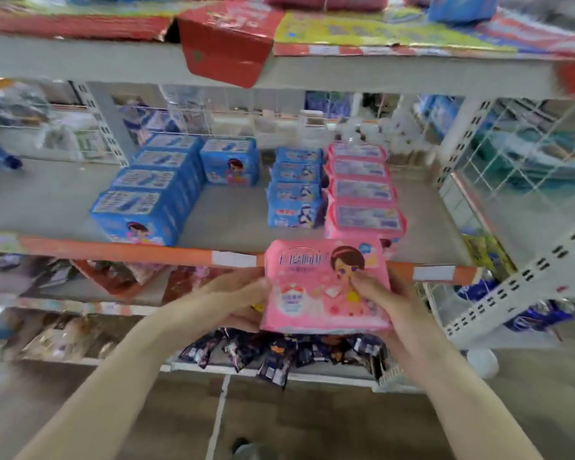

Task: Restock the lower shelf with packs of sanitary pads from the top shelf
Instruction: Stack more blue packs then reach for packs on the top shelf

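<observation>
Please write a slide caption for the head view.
Both hands hold a pink pack before the pink row.

The pink pack (326, 287) is glossy plastic film, as are the blue packs (146, 197) on the matt grey metal shelf (47, 197). Its front edge carries an orange plastic strip (113, 252). The back is thin wire mesh (528, 144).

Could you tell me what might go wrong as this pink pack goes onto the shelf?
The pink pack, held by the left hand and right hand, sits low against the orange shelf lip and could catch on it. The pink row already reaches the front edge, so another pack may overhang and tip off.
</observation>
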`<state>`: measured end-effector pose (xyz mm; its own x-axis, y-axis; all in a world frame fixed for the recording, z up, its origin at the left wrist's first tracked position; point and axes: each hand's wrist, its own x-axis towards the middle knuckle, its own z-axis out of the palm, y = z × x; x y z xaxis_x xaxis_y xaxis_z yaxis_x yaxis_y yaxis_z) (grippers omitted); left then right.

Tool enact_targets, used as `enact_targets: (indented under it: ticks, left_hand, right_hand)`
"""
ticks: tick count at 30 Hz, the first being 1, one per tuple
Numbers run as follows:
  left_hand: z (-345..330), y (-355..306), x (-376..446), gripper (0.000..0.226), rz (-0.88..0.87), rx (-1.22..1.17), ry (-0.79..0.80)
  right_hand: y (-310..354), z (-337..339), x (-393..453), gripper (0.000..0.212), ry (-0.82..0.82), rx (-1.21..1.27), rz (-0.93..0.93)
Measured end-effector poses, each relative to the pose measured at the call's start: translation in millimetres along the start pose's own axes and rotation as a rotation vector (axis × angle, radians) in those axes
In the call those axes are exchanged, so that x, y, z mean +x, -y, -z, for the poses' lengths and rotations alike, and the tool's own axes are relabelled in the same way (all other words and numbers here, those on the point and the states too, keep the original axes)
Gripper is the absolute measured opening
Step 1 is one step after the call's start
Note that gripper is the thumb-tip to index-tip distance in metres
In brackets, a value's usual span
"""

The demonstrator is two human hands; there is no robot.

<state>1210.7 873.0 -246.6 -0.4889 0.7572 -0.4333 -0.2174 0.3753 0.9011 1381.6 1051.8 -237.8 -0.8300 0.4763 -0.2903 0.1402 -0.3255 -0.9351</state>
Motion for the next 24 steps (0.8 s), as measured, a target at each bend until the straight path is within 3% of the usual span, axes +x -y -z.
enact_targets:
  ticks: [5, 11, 15, 18, 20, 24]
  left_hand:
    - [-19.6, -16.2, 10.2, 0.046, -0.068, 0.095, 0.178]
    - [-19.0, -3.9, 27.8, 0.031, -0.102, 0.093, 0.2]
    - [-17.6, 8.3, 42.6, 0.049, -0.161, 0.155, 0.164]
    - [-17.3, 10.7, 57.3, 0.057, -0.158, 0.269, 0.208]
    - [-19.9, 4.0, 67.8, 0.051, -0.158, 0.31, 0.256]
    - [-30.4, -18.6, 77.6, 0.04, -0.228, 0.354, 0.241]
  right_hand:
    - [-7.9, 3.1, -3.3, 0.056, -0.136, -0.01, 0.036]
    - [-16.3, 2.0, -8.7, 0.053, -0.221, 0.025, 0.018]
    - [-23.8, 5.9, -9.9, 0.053, -0.236, 0.037, -0.043]
    - [-28.7, 8.8, -7.4, 0.041, -0.299, 0.091, -0.073]
    - [-27.9, 11.7, -3.8, 0.03, -0.365, 0.086, -0.051]
    - [-18.6, 19.8, -0.2, 0.03, -0.439, 0.057, -0.004]
